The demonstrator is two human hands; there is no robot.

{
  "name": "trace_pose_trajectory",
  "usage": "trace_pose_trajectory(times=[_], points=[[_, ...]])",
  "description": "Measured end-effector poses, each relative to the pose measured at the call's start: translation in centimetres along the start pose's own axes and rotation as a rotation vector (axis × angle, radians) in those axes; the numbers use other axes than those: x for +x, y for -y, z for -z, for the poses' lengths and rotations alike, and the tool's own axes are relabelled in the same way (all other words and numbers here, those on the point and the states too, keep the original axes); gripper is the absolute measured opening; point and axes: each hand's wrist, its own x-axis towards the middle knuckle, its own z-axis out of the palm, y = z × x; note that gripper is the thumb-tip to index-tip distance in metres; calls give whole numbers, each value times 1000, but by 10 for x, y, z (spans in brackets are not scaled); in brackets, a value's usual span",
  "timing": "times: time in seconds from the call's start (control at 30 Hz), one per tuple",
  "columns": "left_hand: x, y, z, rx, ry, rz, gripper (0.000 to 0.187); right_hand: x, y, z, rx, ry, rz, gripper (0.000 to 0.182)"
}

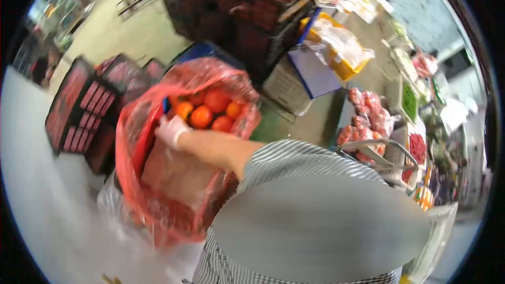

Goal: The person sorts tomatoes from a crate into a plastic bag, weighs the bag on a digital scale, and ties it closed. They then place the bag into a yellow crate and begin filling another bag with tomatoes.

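Observation:
A large red plastic bag (126,126) stands with its mouth spread wide. Several tomatoes (201,117) lie in its upper part, and a flat brown sheet like cardboard (176,173) covers the lower part. My right hand (171,131), in a pale thin glove, reaches into the bag from the right, to the left of the tomatoes. Its fingers look curled against a red inner edge; motion blur hides what they hold, if anything. A small blue object (166,105) shows just above the fingers. My left hand is out of view.
Black crates (89,110) stand left of the bag, and a taller dark crate stack (221,16) rises behind it. A yellow crate (350,68) holds white plastic. At right are bagged red produce (368,118), a grey metal handle (389,144) and a basket of greens (408,100).

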Motion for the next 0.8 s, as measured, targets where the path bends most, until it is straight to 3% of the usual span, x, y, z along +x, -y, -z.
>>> trace_pose_trajectory(times=[0.07,0.1,0.13,0.17,0.2,0.27,0.33,0.37,0.47,0.53,0.6,0.67,0.8], points=[[-5,-5,28,143,23,0,89,-19,-2,26,168,-58,-59,28],[-7,-8,27,98,27,6,94,-12,-2,18,269,-8,-138,40],[-10,-11,26,52,32,13,99,-21,-3,31,654,-1,-212,45],[-8,-7,13,-118,43,20,99,-16,-4,20,932,-164,-112,48],[-9,-8,9,-119,7,-6,99,-16,-3,8,1057,-225,-125,46],[-10,-6,5,-94,-63,-66,99,-49,7,57,1937,193,-244,43],[-14,-8,7,-106,-31,-36,104,-68,13,78,2391,714,-392,45],[-21,-12,14,-84,-71,-67,104,-73,20,82,2457,799,-333,47],[-34,-21,20,273,-252,94,109,-87,65,111,2544,965,-183,52],[-36,-10,8,-42,-155,-71,113,-89,90,123,2550,1068,-149,55],[-42,-9,6,24,-212,-89,116,-87,114,124,2476,1164,-146,57],[-45,-5,5,50,-211,-108,119,-82,137,123,2307,1400,17,56],[-53,3,-1,96,-309,-142,122,-83,188,125,2230,1834,-11,50]])
